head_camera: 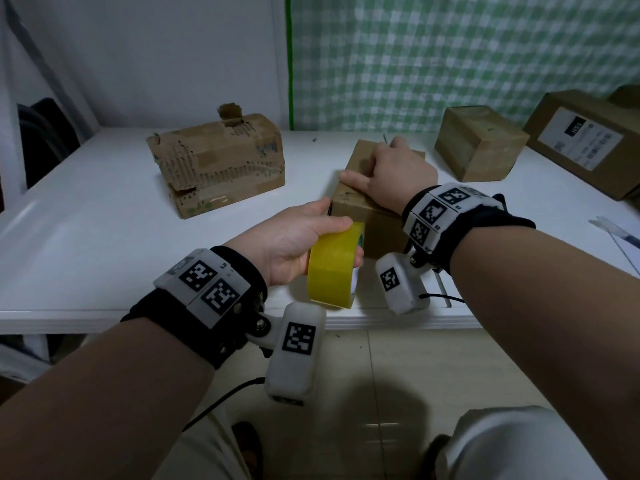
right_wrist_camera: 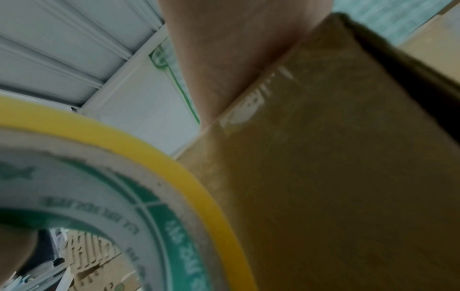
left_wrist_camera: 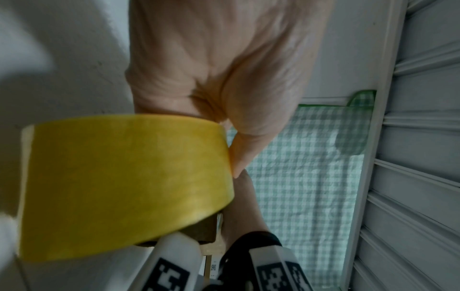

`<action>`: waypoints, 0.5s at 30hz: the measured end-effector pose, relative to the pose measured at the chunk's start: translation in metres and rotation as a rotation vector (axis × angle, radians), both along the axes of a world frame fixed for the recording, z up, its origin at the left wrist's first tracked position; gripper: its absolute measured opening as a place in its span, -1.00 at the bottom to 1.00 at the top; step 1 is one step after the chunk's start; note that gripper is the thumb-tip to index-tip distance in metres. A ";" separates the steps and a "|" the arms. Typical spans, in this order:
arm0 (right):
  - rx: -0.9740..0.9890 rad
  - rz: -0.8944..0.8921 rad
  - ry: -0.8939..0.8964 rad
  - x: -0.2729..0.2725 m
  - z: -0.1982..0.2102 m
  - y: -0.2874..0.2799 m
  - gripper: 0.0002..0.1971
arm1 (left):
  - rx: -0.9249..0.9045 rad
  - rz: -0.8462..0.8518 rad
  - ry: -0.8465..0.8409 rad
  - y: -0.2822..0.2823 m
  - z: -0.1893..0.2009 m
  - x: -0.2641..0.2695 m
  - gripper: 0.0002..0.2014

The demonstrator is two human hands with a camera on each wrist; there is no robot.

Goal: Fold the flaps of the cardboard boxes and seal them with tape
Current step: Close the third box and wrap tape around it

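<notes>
Your left hand (head_camera: 294, 244) grasps the yellow tape roll (head_camera: 334, 268), thumb on top of its outer band and fingers curled under it, holding it upright just off the front edge of the white desk (head_camera: 86, 237), right against the near left corner of the small cardboard box (head_camera: 377, 220). That box sits near the front edge of the desk, a little right of the middle, with its flaps down. Your right hand (head_camera: 391, 168) lies flat on the box top, fingers spread and pressing the flaps, thumb pointing along the left top edge; it grips nothing. From the right wrist view, the roll's core (right_wrist_camera: 139, 212) shows green print, and the box wall (right_wrist_camera: 336, 177) stands just beside it. Toward the back left of the desk lies a torn, battered box (head_camera: 218, 161). At the back right stands a closed plain box (head_camera: 479, 142), and beside it, at the right edge, a larger box with a white label (head_camera: 588, 140).
</notes>
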State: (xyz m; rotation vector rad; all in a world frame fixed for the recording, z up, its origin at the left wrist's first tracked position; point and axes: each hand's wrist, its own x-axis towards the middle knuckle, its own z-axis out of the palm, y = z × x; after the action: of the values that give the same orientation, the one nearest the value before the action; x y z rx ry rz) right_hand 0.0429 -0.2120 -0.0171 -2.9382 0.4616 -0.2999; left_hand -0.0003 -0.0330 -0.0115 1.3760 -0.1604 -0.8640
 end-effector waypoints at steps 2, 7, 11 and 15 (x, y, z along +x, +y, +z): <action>0.009 -0.015 0.008 0.002 0.001 0.002 -0.31 | -0.001 -0.008 0.001 0.000 -0.002 0.001 -0.79; 0.067 0.049 0.010 0.000 0.001 -0.001 -0.41 | 0.006 -0.024 -0.012 0.000 -0.006 0.004 -0.81; 0.110 0.187 0.001 -0.013 0.000 -0.004 -0.41 | -0.001 -0.014 -0.041 -0.003 -0.008 0.005 -0.81; 0.173 0.253 0.015 -0.023 0.001 -0.002 -0.33 | 0.009 -0.014 -0.053 -0.005 -0.008 0.003 -0.81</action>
State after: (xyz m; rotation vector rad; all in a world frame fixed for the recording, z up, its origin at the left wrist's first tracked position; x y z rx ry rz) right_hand 0.0204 -0.2142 -0.0163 -2.7892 0.1073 -0.1946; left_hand 0.0031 -0.0379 -0.0195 1.4088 -0.2073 -0.8412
